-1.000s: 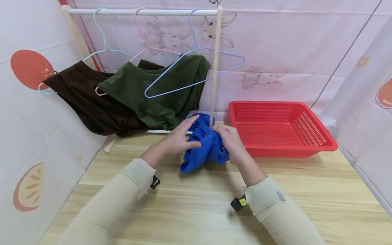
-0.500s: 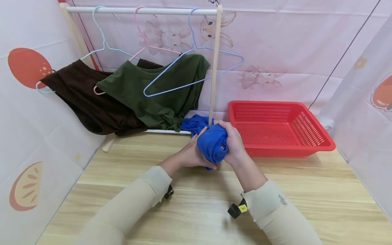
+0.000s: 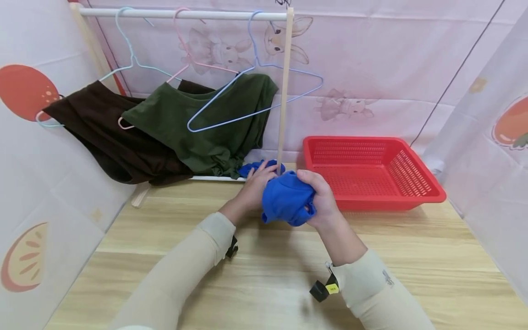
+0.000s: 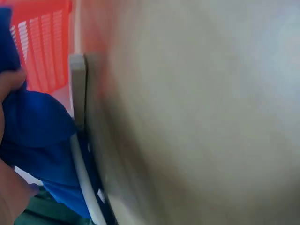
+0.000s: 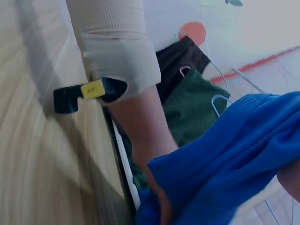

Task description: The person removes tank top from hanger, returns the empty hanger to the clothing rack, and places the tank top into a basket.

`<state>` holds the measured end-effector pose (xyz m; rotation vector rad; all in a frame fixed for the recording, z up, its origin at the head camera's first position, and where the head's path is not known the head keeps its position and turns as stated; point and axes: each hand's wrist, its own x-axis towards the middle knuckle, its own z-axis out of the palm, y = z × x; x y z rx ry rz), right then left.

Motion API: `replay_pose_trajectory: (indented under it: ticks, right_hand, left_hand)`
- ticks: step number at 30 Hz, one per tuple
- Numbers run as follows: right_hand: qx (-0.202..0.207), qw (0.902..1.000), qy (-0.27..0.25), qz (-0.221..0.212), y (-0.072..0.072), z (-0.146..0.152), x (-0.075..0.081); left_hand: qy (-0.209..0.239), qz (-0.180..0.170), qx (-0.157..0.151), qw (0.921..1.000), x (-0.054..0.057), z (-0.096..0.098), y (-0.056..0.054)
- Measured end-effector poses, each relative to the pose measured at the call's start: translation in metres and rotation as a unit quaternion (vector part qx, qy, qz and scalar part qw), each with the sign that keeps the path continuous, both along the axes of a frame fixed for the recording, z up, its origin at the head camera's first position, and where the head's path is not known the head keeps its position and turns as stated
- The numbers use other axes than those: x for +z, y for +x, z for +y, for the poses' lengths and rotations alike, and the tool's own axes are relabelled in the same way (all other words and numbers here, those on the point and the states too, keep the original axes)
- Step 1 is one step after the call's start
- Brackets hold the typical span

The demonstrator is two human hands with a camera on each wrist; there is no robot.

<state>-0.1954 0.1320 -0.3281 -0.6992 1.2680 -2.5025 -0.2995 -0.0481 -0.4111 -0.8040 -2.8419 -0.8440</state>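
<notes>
My right hand (image 3: 324, 205) grips a bunched blue garment (image 3: 286, 198) by its right side, thumb on top, above the table in front of the rack's upright. In the right wrist view the garment's stitched edge (image 5: 206, 154) spreads open across the picture. My left hand (image 3: 253, 187) reaches in from the left behind the bunch, its visible fingers fairly straight and lying on the blue cloth trailing at the rack's base. Its thumb side is hidden by the bunch in the head view. In the left wrist view, blue folds (image 4: 40, 122) drape over the rack's white bottom bar (image 4: 86, 183).
A rack (image 3: 181, 14) carries a dark brown garment (image 3: 103, 123) on a mint hanger, a green top (image 3: 206, 119) on a pink hanger, and a bare blue hanger (image 3: 231, 123). The red plastic basket (image 3: 373, 201) stands right of the rack's upright (image 3: 283, 91) on the wooden table (image 3: 264, 284).
My left hand has come to the blue garment and slid further back behind it towards the rack's base. The right hand has lifted and gathered the cloth into a bunch.
</notes>
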Motion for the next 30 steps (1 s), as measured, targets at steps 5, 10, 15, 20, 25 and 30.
replay_pose_trajectory:
  ticks: [5, 10, 15, 20, 25, 30]
  right_hand:
    - [-0.049, 0.9892, 0.136, 0.023, -0.001, 0.006, -0.004]
    - [-0.126, 0.9229, 0.343, 0.122, -0.005, 0.003, -0.015]
    - [-0.146, 0.8400, 0.491, 0.178, -0.011, 0.000, -0.028]
    - [-0.225, 0.8001, 0.532, 0.163, -0.014, -0.002, -0.031]
    - [-0.357, 0.8088, 0.445, 0.142, -0.013, -0.006, -0.022]
    - [-0.348, 0.8349, 0.397, 0.154, -0.014, -0.012, -0.015]
  left_hand:
    - [0.088, 0.042, 0.045, 0.9943, 0.024, -0.010, -0.004]
    - [0.147, 0.053, 0.088, 0.9839, 0.057, -0.013, -0.002]
    - [0.138, 0.069, 0.116, 0.9812, 0.084, -0.011, 0.003]
    - [0.086, 0.100, 0.139, 0.9815, 0.100, -0.007, 0.009]
    - [0.045, 0.113, 0.175, 0.9770, 0.108, -0.001, 0.013]
    - [0.022, 0.122, 0.182, 0.9754, 0.110, 0.001, 0.017]
